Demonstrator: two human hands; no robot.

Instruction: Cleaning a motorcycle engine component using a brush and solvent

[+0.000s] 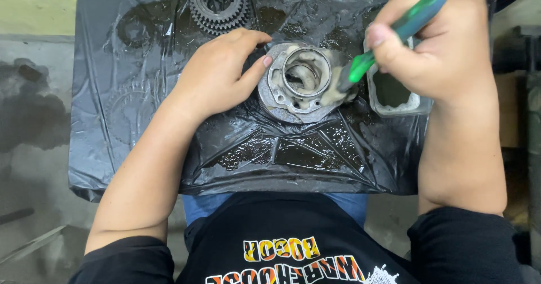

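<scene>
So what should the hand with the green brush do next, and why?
Probably sweep the green brush a little further along the rim of the round metal part. Its bristles already rest on the rim's right edge, grey foam coats the part, and the left hand steadies it from the left on the wet black plastic sheet. The right hand grips the handle.

Head camera, close, apparently straight down
</scene>
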